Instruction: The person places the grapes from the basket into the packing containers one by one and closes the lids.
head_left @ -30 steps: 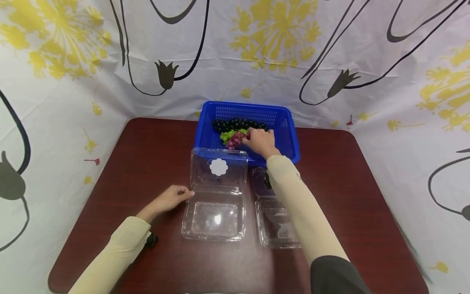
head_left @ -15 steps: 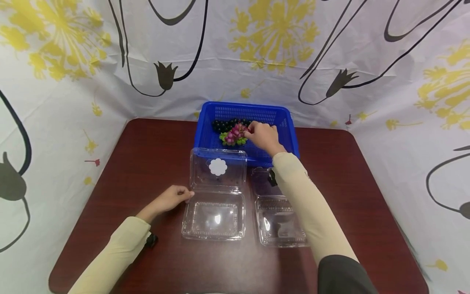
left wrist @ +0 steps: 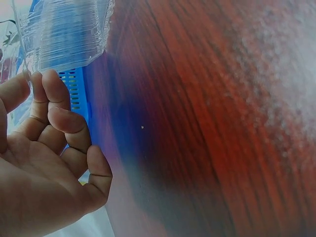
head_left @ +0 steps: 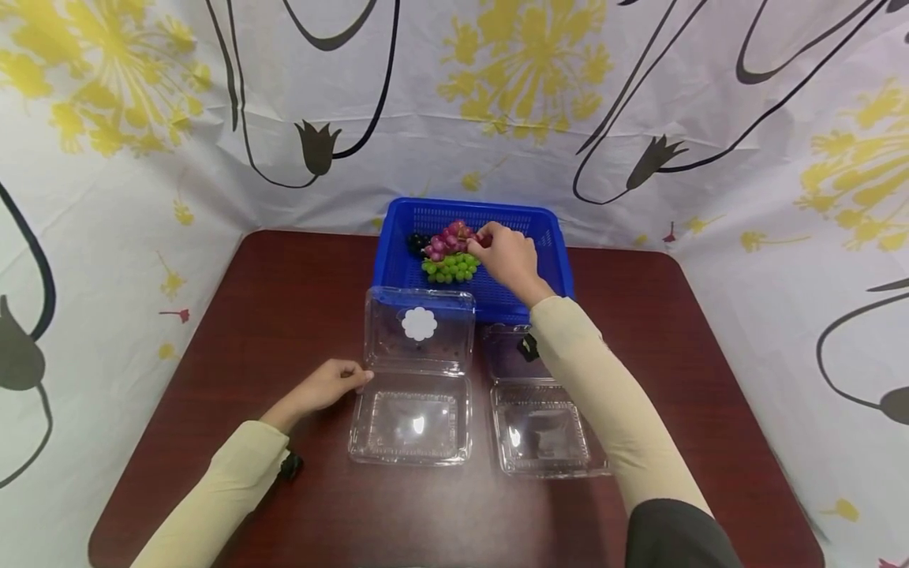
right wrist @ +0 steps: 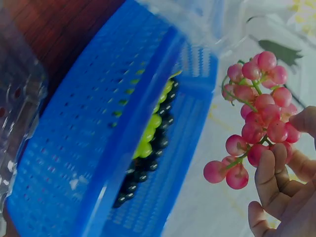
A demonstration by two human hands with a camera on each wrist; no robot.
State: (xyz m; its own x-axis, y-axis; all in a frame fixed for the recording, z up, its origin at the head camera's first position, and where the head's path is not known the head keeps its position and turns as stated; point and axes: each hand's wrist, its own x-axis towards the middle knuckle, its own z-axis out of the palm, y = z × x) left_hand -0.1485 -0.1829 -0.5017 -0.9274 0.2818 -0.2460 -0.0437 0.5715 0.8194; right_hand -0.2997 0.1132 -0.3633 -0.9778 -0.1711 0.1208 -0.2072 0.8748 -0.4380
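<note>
My right hand [head_left: 510,256] pinches a bunch of red grapes [right wrist: 264,113] between thumb and fingers. It holds the bunch above the blue basket [head_left: 384,256]. Inside the basket lie a bunch of green grapes [head_left: 452,271] and a bunch of black grapes [right wrist: 163,138], the black ones partly hidden behind the red in the head view. My left hand [head_left: 330,384] pinches the left edge of an opened clear plastic clamshell box [head_left: 412,426] at its hinge. In the left wrist view the thumb and fingertips meet at the thin edge of the plastic [left wrist: 69,34], with the other fingers curled.
A second opened clear clamshell box [head_left: 543,434] stands to the right, partly under my right forearm, with a small dark object [head_left: 528,347] at its lid. The lid with a white label [head_left: 420,323] overlaps the basket's front. A patterned cloth [head_left: 426,118] hangs behind the dark red table [head_left: 284,292].
My right hand has raised the red grapes up and away from the green bunch, which shows more fully now. The left hand stays at the box edge.
</note>
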